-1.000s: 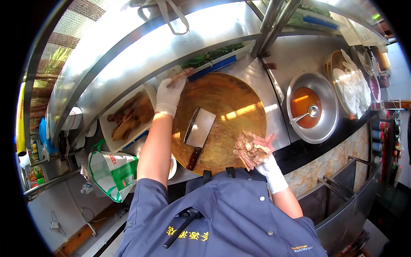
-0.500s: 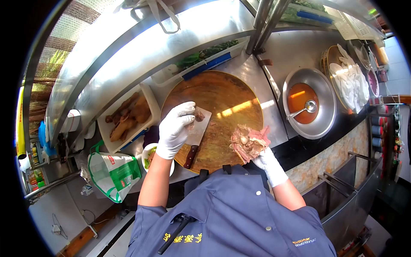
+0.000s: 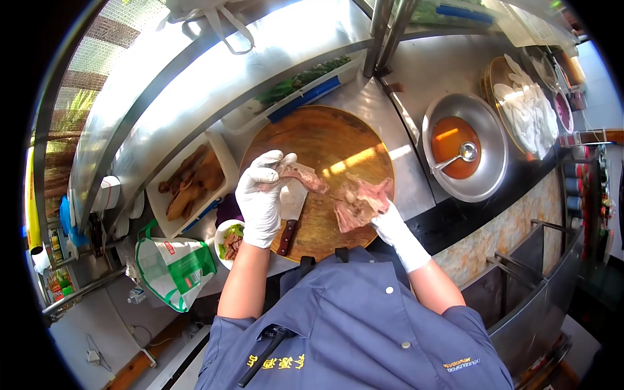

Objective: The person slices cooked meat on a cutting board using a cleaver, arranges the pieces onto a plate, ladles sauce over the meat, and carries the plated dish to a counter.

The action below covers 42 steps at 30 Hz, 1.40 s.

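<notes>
Both hands wear white gloves above a round wooden chopping board (image 3: 354,140). My left hand (image 3: 261,201) is closed, fingers pinching one end of a reddish strip of meat (image 3: 305,178), perhaps with bone in it, that stretches to the right. In my right hand (image 3: 391,229) is a larger ragged piece of cooked meat (image 3: 361,207), pink on one side and brownish inside. The strip's far end is close to this piece; I cannot tell whether they touch. A cleaver (image 3: 286,236) with a dark red handle lies on the board below my left hand, its blade partly hidden.
A white tray (image 3: 170,224) of cooked poultry stands left, near a bowl (image 3: 221,231) of greens and meat slices and a green-white bag (image 3: 175,273). Right are a steel basin (image 3: 497,153) of orange-brown liquid with a ladle (image 3: 467,152) and white cloth-like items (image 3: 530,117). A metal shelf overhangs.
My left hand now holds a longer strip of meat pointing right. My right hand has raised its piece slightly up and left, nearer the strip. The view has shifted a little.
</notes>
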### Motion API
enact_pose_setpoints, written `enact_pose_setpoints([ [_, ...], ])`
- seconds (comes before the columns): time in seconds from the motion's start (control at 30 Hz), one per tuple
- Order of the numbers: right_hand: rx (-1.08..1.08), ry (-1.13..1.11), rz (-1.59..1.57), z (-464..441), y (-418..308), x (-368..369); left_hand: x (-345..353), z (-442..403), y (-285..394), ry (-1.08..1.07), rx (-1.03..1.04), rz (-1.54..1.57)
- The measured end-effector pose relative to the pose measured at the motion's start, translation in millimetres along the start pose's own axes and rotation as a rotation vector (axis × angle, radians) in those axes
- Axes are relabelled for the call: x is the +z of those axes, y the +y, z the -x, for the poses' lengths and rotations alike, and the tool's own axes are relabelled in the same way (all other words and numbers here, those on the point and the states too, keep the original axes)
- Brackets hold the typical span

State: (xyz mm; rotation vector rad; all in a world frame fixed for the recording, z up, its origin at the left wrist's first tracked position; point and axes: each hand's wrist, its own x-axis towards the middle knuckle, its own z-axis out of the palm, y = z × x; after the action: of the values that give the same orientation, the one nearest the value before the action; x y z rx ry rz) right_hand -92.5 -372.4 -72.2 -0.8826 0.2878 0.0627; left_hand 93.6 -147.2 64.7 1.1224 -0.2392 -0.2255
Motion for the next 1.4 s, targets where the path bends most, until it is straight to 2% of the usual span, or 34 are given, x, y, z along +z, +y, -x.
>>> enact_pose_setpoints([
  [0.03,-0.045,0.017,0.374,-11,-15,9,4,0,4,0.006,-0.052,0.068],
  [0.13,0.223,0.048,1.109,-30,-66,42,7,-3,7,-0.048,-0.105,0.223],
  [0.17,-0.121,0.108,1.395,-31,-32,11,6,-6,7,-0.078,-0.104,0.266],
  [0.27,-0.010,0.187,1.153,-30,-52,14,4,-6,10,-0.060,-0.106,0.294],
  [0.3,-0.094,0.188,1.017,-28,-52,9,4,-5,11,-0.058,-0.116,0.300],
  [0.33,-0.235,0.187,1.188,-30,-54,2,4,-4,11,-0.066,-0.108,0.274],
  [0.4,-0.480,0.144,1.334,-30,-77,14,10,-1,10,-0.082,-0.086,0.225],
  [0.47,-0.224,0.007,0.662,-31,-102,72,18,5,6,-0.039,-0.131,0.116],
  [0.5,-0.088,-0.056,0.572,-30,-113,95,24,8,2,-0.008,-0.138,0.054],
  [0.53,-0.059,-0.084,0.524,-29,-119,117,27,11,-4,0.022,-0.143,-0.007],
  [0.6,-0.201,-0.154,1.032,-42,-115,124,32,16,-11,-0.066,-0.076,-0.107],
  [0.63,-0.232,-0.080,1.069,-44,-107,126,31,15,-9,-0.130,0.042,-0.340],
  [0.67,-0.144,-0.110,1.032,-43,-109,124,29,15,-7,-0.189,0.160,-0.573],
  [0.73,0.032,-0.170,0.953,-41,-116,123,23,16,7,-0.285,-0.007,-0.686],
  [0.77,-0.020,-0.206,0.999,-41,-111,118,20,19,11,-0.331,-0.096,-0.741],
  [0.87,-0.014,-0.213,0.860,-35,-112,122,12,24,14,-0.244,-0.207,-0.742],
  [0.9,0.075,-0.176,0.733,-32,-113,127,10,25,12,-0.118,-0.417,-0.490],
  [0.97,0.252,-0.101,0.475,-26,-115,139,10,29,2,-0.037,-0.449,-0.169],
  [1.0,0.249,-0.088,0.438,-25,-113,139,11,30,-1,0.003,-0.462,-0.008],
  [1.03,0.244,-0.075,0.403,-24,-110,138,13,31,0,0.016,-0.453,0.024],
  [1.17,0.297,0.036,0.448,-22,-101,136,7,38,-8,0.024,-0.451,-0.304],
  [1.27,0.241,0.209,0.278,-28,-77,132,21,44,-9,0.047,-0.400,-0.314],
  [1.3,0.246,0.171,0.254,-30,-75,129,21,43,-10,0.068,-0.418,-0.309],
  [1.4,0.312,0.367,-0.057,-29,-74,116,11,36,-10,0.141,-0.386,-0.336],
])
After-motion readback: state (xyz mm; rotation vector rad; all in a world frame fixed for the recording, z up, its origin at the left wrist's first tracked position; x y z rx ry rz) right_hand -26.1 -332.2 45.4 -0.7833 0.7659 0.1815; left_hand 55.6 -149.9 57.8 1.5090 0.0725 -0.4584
